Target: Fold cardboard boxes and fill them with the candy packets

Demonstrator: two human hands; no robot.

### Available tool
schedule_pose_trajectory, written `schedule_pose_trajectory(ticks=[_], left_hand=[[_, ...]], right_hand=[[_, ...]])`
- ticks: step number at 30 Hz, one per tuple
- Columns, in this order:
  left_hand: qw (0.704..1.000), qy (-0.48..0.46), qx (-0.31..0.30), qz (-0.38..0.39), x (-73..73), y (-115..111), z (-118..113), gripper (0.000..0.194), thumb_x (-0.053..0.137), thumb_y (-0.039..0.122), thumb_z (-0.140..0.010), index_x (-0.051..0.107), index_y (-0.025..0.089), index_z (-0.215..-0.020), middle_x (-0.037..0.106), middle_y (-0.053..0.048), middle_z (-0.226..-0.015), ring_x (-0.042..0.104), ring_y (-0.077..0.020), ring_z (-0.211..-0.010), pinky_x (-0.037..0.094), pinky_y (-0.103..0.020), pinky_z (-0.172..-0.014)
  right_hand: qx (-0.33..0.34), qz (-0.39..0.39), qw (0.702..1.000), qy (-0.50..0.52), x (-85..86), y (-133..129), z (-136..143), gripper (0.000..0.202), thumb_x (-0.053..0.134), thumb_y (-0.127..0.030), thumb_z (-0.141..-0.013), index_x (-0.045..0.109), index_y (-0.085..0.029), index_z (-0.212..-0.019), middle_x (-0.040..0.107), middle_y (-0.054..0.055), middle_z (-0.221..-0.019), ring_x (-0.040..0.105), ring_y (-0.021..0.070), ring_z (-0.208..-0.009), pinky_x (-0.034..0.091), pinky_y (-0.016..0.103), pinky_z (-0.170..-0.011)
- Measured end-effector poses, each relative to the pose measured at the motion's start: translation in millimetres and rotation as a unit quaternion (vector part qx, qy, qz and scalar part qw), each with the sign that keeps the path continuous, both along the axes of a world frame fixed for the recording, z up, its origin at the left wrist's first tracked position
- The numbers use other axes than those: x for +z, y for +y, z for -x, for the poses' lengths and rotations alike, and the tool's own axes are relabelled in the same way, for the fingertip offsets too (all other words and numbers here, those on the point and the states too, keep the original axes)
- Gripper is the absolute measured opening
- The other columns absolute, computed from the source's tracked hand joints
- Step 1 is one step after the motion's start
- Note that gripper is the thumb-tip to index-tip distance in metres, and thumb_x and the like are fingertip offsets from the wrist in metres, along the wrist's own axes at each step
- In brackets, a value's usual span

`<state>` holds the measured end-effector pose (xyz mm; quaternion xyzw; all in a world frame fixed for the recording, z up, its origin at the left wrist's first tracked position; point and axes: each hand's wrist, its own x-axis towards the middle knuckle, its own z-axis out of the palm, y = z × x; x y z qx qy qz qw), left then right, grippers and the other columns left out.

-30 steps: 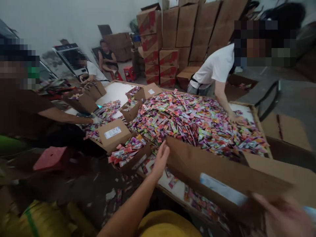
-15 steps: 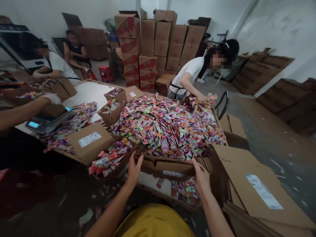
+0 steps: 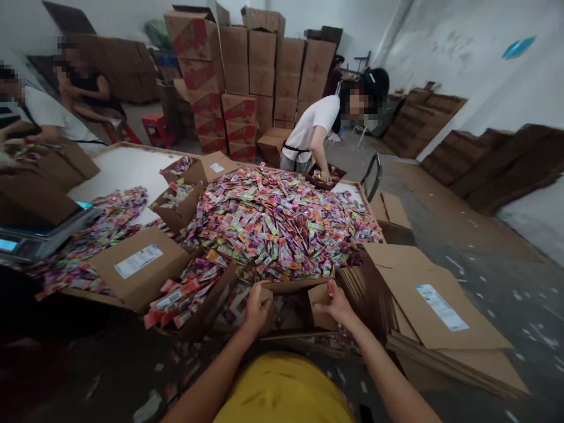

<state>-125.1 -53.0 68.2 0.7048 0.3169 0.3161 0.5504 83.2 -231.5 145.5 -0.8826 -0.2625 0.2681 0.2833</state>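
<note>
An open cardboard box (image 3: 288, 286) sits at the table's near edge in front of me, with its dark inside facing up. My left hand (image 3: 258, 308) is closed on its left end, thumb toward the inside. My right hand (image 3: 335, 306) grips the flap at its right end. Just left of it stands a carton (image 3: 212, 306) filled with long colourful sachets (image 3: 187, 288). Behind the box rises a large heap of small printed sachets (image 3: 277, 223).
Flattened cardboard sheets (image 3: 400, 294) lean at my right. A labelled carton (image 3: 138, 264) and a digital scale (image 3: 48, 238) are on the left. Across the table, a person in a white shirt (image 3: 312, 126) reaches into a box (image 3: 339, 176). Stacked cartons (image 3: 240, 117) stand behind.
The box between my hands has gone from folded nearly flat to opened out. My view has turned right. The person opposite has moved a handful of sachets down into a box.
</note>
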Motion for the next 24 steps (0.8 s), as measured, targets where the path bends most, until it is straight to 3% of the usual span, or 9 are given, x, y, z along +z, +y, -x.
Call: schedule_pose_trajectory(ticks=[3, 5, 6, 9, 13, 16, 18, 21, 24], left_hand=[[0.999, -0.034, -0.011, 0.009, 0.3, 0, 1, 0.039, 0.056, 0.011, -0.070, 0.061, 0.022, -0.108, 0.063, -0.006, -0.110, 0.057, -0.0229, -0.108, 0.043, -0.041, -0.099], [0.999, -0.048, -0.019, 0.004, 3.2, 1, 2, 0.035, 0.056, 0.012, -0.071, 0.064, 0.021, -0.104, 0.063, -0.006, -0.107, 0.057, -0.0221, -0.106, 0.043, -0.039, -0.098], [0.998, -0.050, -0.026, 0.006, 4.5, 2, 2, 0.035, 0.056, 0.012, -0.070, 0.064, 0.021, -0.103, 0.063, -0.006, -0.107, 0.057, -0.0220, -0.105, 0.043, -0.039, -0.098], [0.997, -0.045, -0.061, 0.017, 6.0, 4, -2, 0.041, 0.054, 0.009, -0.065, 0.066, 0.020, -0.103, 0.064, -0.006, -0.105, 0.057, -0.0223, -0.104, 0.044, -0.039, -0.096], [0.998, -0.001, -0.060, 0.019, 6.5, 18, -10, 0.038, 0.054, 0.009, -0.059, 0.066, 0.021, -0.092, 0.067, -0.004, -0.095, 0.061, -0.0218, -0.092, 0.050, -0.037, -0.085], [0.998, 0.038, -0.042, 0.037, 13.4, 28, -11, 0.039, 0.056, 0.010, -0.055, 0.065, 0.021, -0.091, 0.069, -0.005, -0.095, 0.061, -0.0261, -0.096, 0.049, -0.042, -0.091], [0.997, 0.036, -0.036, 0.052, 19.3, 29, -10, 0.041, 0.055, 0.012, -0.055, 0.066, 0.021, -0.093, 0.070, -0.006, -0.099, 0.060, -0.0294, -0.101, 0.046, -0.046, -0.097], [0.995, 0.021, -0.050, 0.082, 28.1, 22, -9, 0.039, 0.053, 0.013, -0.057, 0.069, 0.021, -0.092, 0.071, -0.007, -0.097, 0.061, -0.0288, -0.099, 0.046, -0.043, -0.096], [0.989, 0.019, -0.024, 0.147, 38.7, 12, -10, 0.037, 0.053, 0.017, -0.062, 0.072, 0.019, -0.094, 0.071, -0.005, -0.086, 0.063, -0.0242, -0.084, 0.050, -0.038, -0.083]], right_hand=[[0.187, -0.061, 0.974, -0.115, 39.2, -13, 20, 0.115, 0.077, -0.050, -0.064, 0.011, -0.025, -0.156, 0.013, 0.014, -0.162, 0.011, 0.0301, -0.149, 0.019, 0.050, -0.117], [0.296, -0.018, 0.935, -0.193, 56.5, -18, 35, 0.122, 0.080, -0.055, -0.060, 0.009, -0.032, -0.156, 0.009, 0.009, -0.163, 0.003, 0.0336, -0.149, 0.007, 0.057, -0.117], [0.319, 0.012, 0.921, -0.225, 59.4, -19, 41, 0.122, 0.080, -0.055, -0.059, 0.009, -0.033, -0.156, 0.011, 0.008, -0.163, 0.002, 0.0347, -0.149, 0.003, 0.059, -0.117], [0.297, 0.044, 0.909, -0.289, 49.4, -10, 44, 0.117, 0.077, -0.056, -0.063, 0.012, -0.030, -0.156, 0.021, 0.010, -0.160, 0.012, 0.0354, -0.148, 0.006, 0.058, -0.116], [0.243, 0.010, 0.915, -0.322, 29.4, 12, 28, 0.112, 0.081, -0.054, -0.055, 0.029, -0.029, -0.151, 0.040, 0.013, -0.149, 0.039, 0.0395, -0.133, 0.026, 0.058, -0.108], [0.237, -0.027, 0.917, -0.320, 26.8, 14, 27, 0.100, 0.080, -0.051, -0.061, 0.036, -0.025, -0.147, 0.045, 0.014, -0.144, 0.043, 0.0372, -0.130, 0.036, 0.052, -0.105], [0.232, -0.022, 0.924, -0.303, 28.5, 7, 32, 0.087, 0.078, -0.053, -0.066, 0.047, -0.017, -0.139, 0.049, 0.018, -0.140, 0.043, 0.0361, -0.131, 0.038, 0.047, -0.105], [0.292, 0.050, 0.929, -0.220, 30.3, -1, 39, 0.063, 0.069, -0.066, -0.073, 0.068, -0.014, -0.110, 0.066, 0.018, -0.112, 0.053, 0.0373, -0.120, 0.043, 0.047, -0.100], [0.307, 0.073, 0.937, -0.153, 30.8, -2, 40, 0.067, 0.063, -0.069, -0.077, 0.064, -0.015, -0.118, 0.069, 0.016, -0.104, 0.062, 0.0341, -0.104, 0.048, 0.043, -0.088]])
